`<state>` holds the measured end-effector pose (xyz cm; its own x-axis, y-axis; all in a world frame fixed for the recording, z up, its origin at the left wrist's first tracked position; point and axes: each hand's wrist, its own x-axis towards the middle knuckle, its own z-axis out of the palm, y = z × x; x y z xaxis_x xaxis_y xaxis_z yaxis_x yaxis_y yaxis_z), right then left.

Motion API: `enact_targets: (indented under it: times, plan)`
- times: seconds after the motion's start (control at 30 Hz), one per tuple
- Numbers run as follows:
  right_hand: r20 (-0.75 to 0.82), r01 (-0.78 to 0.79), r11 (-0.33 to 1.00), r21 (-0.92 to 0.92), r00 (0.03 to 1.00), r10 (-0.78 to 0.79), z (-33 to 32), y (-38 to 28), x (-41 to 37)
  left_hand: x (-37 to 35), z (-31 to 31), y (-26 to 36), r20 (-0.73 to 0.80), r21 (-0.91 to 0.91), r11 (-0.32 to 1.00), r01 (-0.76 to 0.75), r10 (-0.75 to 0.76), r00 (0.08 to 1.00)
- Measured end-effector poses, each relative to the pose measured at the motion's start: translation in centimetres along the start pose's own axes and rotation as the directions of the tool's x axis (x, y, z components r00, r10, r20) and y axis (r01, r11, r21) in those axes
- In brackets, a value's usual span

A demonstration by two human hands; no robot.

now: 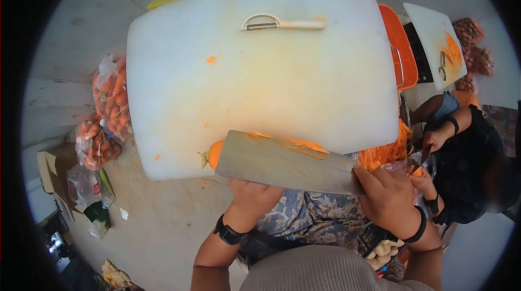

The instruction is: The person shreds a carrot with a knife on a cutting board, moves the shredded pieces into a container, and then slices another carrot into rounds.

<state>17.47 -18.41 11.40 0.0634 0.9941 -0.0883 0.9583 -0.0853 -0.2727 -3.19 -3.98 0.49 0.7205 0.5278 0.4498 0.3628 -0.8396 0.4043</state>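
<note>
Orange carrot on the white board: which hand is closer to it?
Left. The left hand is right beside the orange carrot, partly hidden behind the wide steel cleaver; the right hand grips the cleaver's far end.

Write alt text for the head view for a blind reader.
A right hand holds a broad cleaver over a carrot at the near edge of a white cutting board, the left hand behind the blade. A peeler lies near the far edge.

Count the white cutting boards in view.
2. The large board lies in the centre, under the cleaver; the small board is at upper right, beside the orange crate. Others may be hidden.
</note>
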Motion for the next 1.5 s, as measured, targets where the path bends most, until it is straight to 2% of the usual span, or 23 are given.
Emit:
enact_targets:
  times: [0.27, 0.33, 0.37, 0.43, 0.57, 0.67, 0.7, 0.73, 0.77, 0.83, 0.87, 0.93, 1.07, 1.13, 1.17, 1.2, 1.23, 1.27, 1.3, 1.33, 1.37, 1.43, 1.5]
  plan:
    - [0.114, 0.057, 0.998, 0.006, 0.992, -0.057, -1.3, 1.3, -0.2, -1.1, 0.4, -0.4, 0.092, -0.166, 0.973, 0.163, -0.149, 0.984]
    - [0.14, 0.054, 0.999, -0.001, 0.989, -0.053, -1.2, 1.5, -0.2, -2.4, 1.2, -0.5, 0.164, -0.447, 0.823, 0.35, -0.309, 0.937]
    - [0.159, 0.055, 0.998, -0.014, 0.986, -0.052, -1.2, 1.6, -0.2, -3.1, 1.5, -0.6, 0.172, -0.449, 0.819, 0.357, -0.312, 0.934]
    - [0.198, 0.055, 0.998, -0.027, 0.979, -0.048, -1.6, 1.5, 0.6, -4.1, 1.9, -0.7, 0.285, -0.531, 0.706, 0.468, -0.371, 0.884]
    - [0.267, 0.057, 0.998, -0.02, 0.962, -0.05, -2.1, 1.8, 1.5, -4.1, 1.5, -0.9, 0.332, -0.58, 0.636, 0.509, -0.386, 0.861]
    - [0.305, 0.05, 0.999, -0.006, 0.951, -0.046, -2.7, 2.0, 2.4, -2.2, 0.5, -0.7, 0.278, -0.602, 0.647, 0.468, -0.38, 0.882]
    - [0.31, 0.05, 0.999, -0.005, 0.949, -0.046, -2.7, 2.1, 2.5, -1.4, 0.1, -0.6, 0.255, -0.397, 0.849, 0.35, -0.264, 0.93]
    - [0.326, 0.039, 0.999, 0.024, 0.944, -0.045, -2.8, 2.2, 2.6, -0.7, -0.2, -0.5, 0.262, -0.162, 0.969, 0.185, -0.139, 0.955]
    - [0.341, 0.028, 0.998, 0.052, 0.939, -0.044, -2.7, 2.3, 2.8, -0.2, -0.4, -0.5, 0.265, -0.164, 0.968, 0.189, -0.142, 0.954]
    - [0.339, 0.025, 0.999, 0.044, 0.94, -0.039, -2.5, 2.4, 2.9, 0.6, -0.7, -0.4, 0.193, 0.042, 0.999, 0.015, -0.023, 0.981]
    - [0.332, 0.023, 0.999, 0.036, 0.943, -0.033, -2.4, 2.4, 2.9, 1.2, -0.8, -0.5, 0.195, 0.039, 0.999, 0.018, -0.026, 0.98]
    - [0.329, 0.024, 0.999, 0.029, 0.944, -0.032, -2.2, 2.5, 3.1, 2.4, -0.8, -0.6, 0.045, 0.136, 0.989, -0.058, 0.052, 0.998]
    - [0.289, 0.009, 0.999, 0.031, 0.957, -0.017, -1.8, 2.2, 2.7, 2.5, -0.8, -0.2, 0.049, 0.068, 0.995, -0.071, 0.068, 0.996]
    - [0.265, -0.008, 1.0, 0.028, 0.964, 0.0, -1.2, 1.7, 2.0, 1.4, -0.3, 0.1, 0.085, -0.125, 0.967, 0.222, -0.212, 0.973]
    - [0.244, -0.025, 0.999, 0.021, 0.97, 0.019, -0.9, 1.6, 1.7, 1.1, -0.5, 0.3, 0.082, -0.12, 0.968, 0.218, -0.209, 0.974]
    - [0.239, -0.024, 0.999, 0.021, 0.971, 0.018, -0.8, 1.6, 1.5, 0.8, -0.7, 0.5, 0.118, -0.228, 0.922, 0.312, -0.292, 0.949]
    - [0.225, -0.073, 0.99, 0.118, 0.973, 0.045, -0.8, 1.8, 1.3, 0.8, -0.9, 0.6, 0.164, -0.328, 0.855, 0.401, -0.367, 0.916]
    - [0.212, -0.119, 0.969, 0.215, 0.975, 0.072, -0.8, 1.9, 1.0, 1.0, -1.1, 0.7, 0.161, -0.324, 0.859, 0.396, -0.362, 0.918]
    - [0.204, -0.117, 0.969, 0.219, 0.976, 0.072, -0.8, 2.2, 0.7, 1.5, -1.6, 0.8, 0.085, -0.1, 0.97, 0.222, -0.214, 0.973]
    - [0.178, -0.152, 0.945, 0.289, 0.979, 0.103, -0.7, 2.5, 0.4, 1.7, -2.0, 0.9, 0.049, 0.143, 0.989, 0.037, -0.044, 0.998]
    - [0.155, -0.183, 0.915, 0.358, 0.979, 0.135, -0.7, 2.6, 0.3, 1.6, -2.2, 0.9, 0.052, 0.15, 0.988, 0.03, -0.038, 0.998]
    - [0.122, -0.212, 0.907, 0.363, 0.976, 0.179, -1.2, 2.5, 0.9, 1.2, -2.7, 0.5, 0.073, 0.239, 0.971, 0.021, -0.04, 0.997]
    - [0.04, -0.311, 0.89, 0.333, 0.948, 0.316, -1.4, 2.4, 1.5, 1.3, -3.1, -0.3, 0.091, 0.243, 0.97, 0.021, -0.044, 0.995]
